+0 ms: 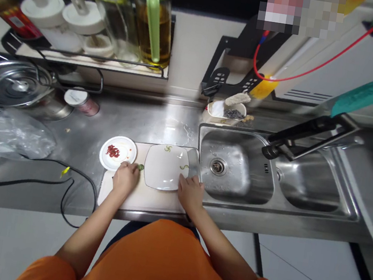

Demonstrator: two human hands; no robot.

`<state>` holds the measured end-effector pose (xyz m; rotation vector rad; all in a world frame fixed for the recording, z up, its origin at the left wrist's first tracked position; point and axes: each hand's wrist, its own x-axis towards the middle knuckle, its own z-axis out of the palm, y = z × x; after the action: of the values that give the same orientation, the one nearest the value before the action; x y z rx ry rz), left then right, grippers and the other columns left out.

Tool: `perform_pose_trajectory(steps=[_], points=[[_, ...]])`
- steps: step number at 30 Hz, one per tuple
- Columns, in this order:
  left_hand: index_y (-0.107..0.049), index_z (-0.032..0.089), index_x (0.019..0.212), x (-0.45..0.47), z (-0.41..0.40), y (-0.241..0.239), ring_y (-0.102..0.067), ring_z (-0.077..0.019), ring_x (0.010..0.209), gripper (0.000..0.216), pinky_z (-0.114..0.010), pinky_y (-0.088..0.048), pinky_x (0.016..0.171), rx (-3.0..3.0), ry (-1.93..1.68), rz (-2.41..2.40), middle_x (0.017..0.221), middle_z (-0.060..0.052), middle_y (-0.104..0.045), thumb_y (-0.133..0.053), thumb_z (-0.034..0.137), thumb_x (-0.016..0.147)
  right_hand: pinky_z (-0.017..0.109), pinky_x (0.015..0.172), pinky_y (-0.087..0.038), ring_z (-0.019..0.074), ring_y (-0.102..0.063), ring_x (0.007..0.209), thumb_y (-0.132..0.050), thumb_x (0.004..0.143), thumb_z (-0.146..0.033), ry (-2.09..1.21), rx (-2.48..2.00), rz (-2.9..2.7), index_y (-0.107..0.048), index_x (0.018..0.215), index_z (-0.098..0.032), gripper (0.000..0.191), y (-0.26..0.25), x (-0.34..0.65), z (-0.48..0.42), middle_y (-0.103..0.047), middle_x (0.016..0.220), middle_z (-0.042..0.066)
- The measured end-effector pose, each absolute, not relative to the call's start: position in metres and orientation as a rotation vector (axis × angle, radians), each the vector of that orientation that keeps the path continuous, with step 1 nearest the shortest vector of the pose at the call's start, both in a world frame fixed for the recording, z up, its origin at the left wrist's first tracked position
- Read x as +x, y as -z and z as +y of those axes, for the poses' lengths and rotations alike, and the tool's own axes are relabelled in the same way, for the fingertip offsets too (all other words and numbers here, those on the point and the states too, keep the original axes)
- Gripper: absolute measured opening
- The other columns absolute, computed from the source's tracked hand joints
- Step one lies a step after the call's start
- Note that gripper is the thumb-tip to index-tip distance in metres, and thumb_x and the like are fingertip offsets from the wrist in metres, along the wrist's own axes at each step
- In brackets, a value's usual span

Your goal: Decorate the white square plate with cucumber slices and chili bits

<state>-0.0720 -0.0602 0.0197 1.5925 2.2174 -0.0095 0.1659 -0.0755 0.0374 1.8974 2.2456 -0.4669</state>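
Orange apron nearest; beyond it, on the board, the left hand pinches a green pepper just left of the plate. Right hand grips a cleaver at the plate's right; fingertips are best curled back.

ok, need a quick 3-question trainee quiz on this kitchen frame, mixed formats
1. True or false: the square plate sits on the cutting board.
2. What lies on the small round plate? A) red pieces B) noodles C) a spoon
3. Fill in: the left hand touches a small ____ piece beside the square plate.

Key: 1 true. 2 A. 3 green. The right hand rests at the square plate's sink-side edge, by a knife blade.
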Motion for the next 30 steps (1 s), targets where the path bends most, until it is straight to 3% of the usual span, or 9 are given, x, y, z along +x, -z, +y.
perform_pose_trajectory(steps=[7, 12, 18, 24, 30], points=[[-0.069, 0.022, 0.092, -0.077, -0.061, -0.015, -0.058, -0.0193, 0.079, 0.025, -0.028, -0.043, 0.072, 1.55, -0.193, 2.2, 0.09, -0.007, -0.062, -0.049, 0.03, 0.08, 0.032, 0.072, -0.028, 0.0237, -0.046, 0.098, -0.035, 0.094, -0.027, 0.48, 1.91, 2.261, -0.06, 0.11, -0.022, 0.031, -0.045, 0.166, -0.078, -0.064, 0.091, 0.009], [-0.068, 0.021, 0.081, -0.09, -0.063, -0.024, -0.056, -0.0142, 0.068, 0.019, -0.023, -0.042, 0.065, 1.379, -0.396, 2.038, 0.075, 0.0, -0.065, -0.057, 0.035, 0.073, 0.029, 0.074, -0.03, 0.0195, -0.05, 0.093, -0.039, 0.092, -0.027, 0.651, 1.949, 2.304, -0.066, 0.097, -0.023, 0.028, -0.046, 0.164, -0.074, -0.065, 0.087, 0.005], [-0.067, 0.017, 0.076, -0.073, -0.058, -0.046, -0.05, -0.0104, 0.056, 0.024, -0.021, -0.039, 0.055, 1.2, -0.601, 1.732, 0.063, 0.001, -0.062, -0.061, 0.039, 0.067, 0.027, 0.083, -0.035, 0.0137, -0.057, 0.083, -0.048, 0.087, -0.025, 1.132, 2.007, 2.532, -0.068, 0.092, -0.019, 0.021, -0.038, 0.149, -0.064, -0.068, 0.085, 0.003], [-0.066, 0.015, 0.075, -0.028, -0.049, -0.05, -0.053, -0.0095, 0.061, 0.023, -0.021, -0.041, 0.059, 1.08, -0.612, 1.394, 0.069, 0.0, -0.064, -0.065, 0.036, 0.065, 0.025, 0.068, -0.043, 0.0136, -0.057, 0.073, -0.058, 0.077, -0.036, 1.904, 2.307, 2.177, -0.07, 0.086, -0.017, 0.024, -0.046, 0.141, -0.057, -0.068, 0.079, 0.003], [-0.065, 0.016, 0.072, -0.012, -0.041, -0.05, -0.053, -0.0094, 0.059, 0.019, -0.021, -0.041, 0.059, 1.014, -0.563, 1.37, 0.066, 0.001, -0.063, -0.065, 0.033, 0.064, 0.023, 0.063, -0.041, 0.0119, -0.054, 0.065, -0.059, 0.072, -0.038, 2.024, 2.433, 2.002, -0.068, 0.075, -0.015, 0.024, -0.053, 0.15, -0.055, -0.064, 0.069, 0.001]])
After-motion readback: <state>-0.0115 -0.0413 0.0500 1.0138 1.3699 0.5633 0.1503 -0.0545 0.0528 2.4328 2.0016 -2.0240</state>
